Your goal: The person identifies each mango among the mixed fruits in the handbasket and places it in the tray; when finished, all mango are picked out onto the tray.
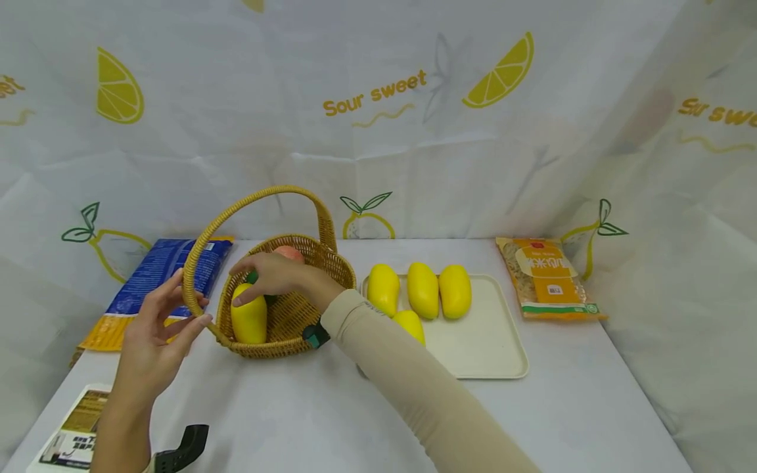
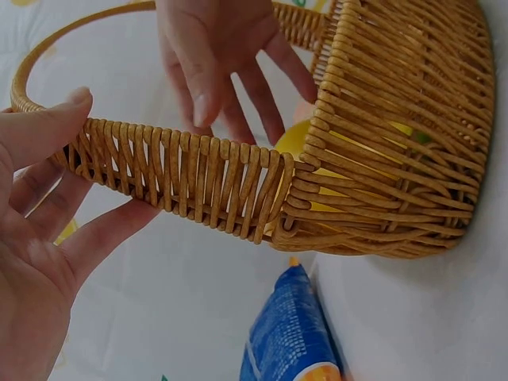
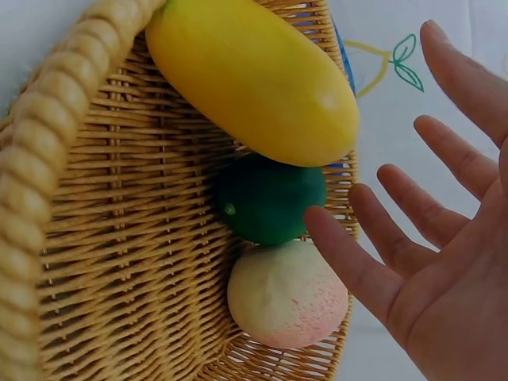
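A wicker basket (image 1: 290, 325) with a tall arched handle (image 1: 260, 195) stands left of the middle of the table. My left hand (image 1: 150, 348) holds the handle near its left base, thumb on one side and fingers on the other. Over the basket's left part, my right hand (image 1: 272, 272) reaches in with its fingers spread and nothing in its grasp. Below it a yellow mango (image 3: 254, 79) lies against the wall. Beside the mango sit a round dark green fruit (image 3: 270, 198) and a pale pink peach (image 3: 290, 298), in a row.
A cream tray (image 1: 485, 345) with several mangoes (image 1: 422, 290) lies right of the basket, partly behind my right sleeve. Behind left is a blue and orange bag (image 1: 150, 282); a food bag (image 1: 547, 279) lies far right. A printed package (image 1: 77, 427) lies front left.
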`<state>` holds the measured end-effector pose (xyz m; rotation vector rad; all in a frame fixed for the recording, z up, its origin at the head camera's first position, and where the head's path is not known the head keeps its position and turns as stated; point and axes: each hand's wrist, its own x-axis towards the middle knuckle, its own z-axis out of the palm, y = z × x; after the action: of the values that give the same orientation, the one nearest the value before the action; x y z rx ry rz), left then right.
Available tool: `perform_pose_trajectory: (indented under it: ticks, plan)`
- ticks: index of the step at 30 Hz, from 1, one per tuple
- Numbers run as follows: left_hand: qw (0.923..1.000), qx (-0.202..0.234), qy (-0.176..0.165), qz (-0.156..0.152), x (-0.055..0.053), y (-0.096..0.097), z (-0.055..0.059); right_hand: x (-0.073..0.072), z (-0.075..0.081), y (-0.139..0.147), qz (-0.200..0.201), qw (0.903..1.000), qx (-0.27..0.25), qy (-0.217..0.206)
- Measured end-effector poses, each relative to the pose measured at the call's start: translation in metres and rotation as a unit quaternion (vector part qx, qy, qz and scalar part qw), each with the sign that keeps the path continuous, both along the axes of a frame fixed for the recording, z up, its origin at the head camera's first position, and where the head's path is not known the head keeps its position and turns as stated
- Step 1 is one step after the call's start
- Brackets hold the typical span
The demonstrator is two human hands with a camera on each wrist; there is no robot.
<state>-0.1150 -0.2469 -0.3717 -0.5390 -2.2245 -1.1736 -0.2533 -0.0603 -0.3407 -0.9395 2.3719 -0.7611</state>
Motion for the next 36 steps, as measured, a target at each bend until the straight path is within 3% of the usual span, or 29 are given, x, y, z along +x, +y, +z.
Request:
perform_pose_trajectory:
  ticks: [18,36]
  plan:
    - [0.9998,-0.001,-0.014,0.013,0.001,0.002,0.001,-0.002,-0.023,-0.012,-0.06,0.9981,-0.005,-0.011]
    - [0.9995,-0.006,-0.021,0.021,0.001,0.001,0.0,-0.001,-0.024,-0.009,-0.024,0.9996,0.004,-0.015]
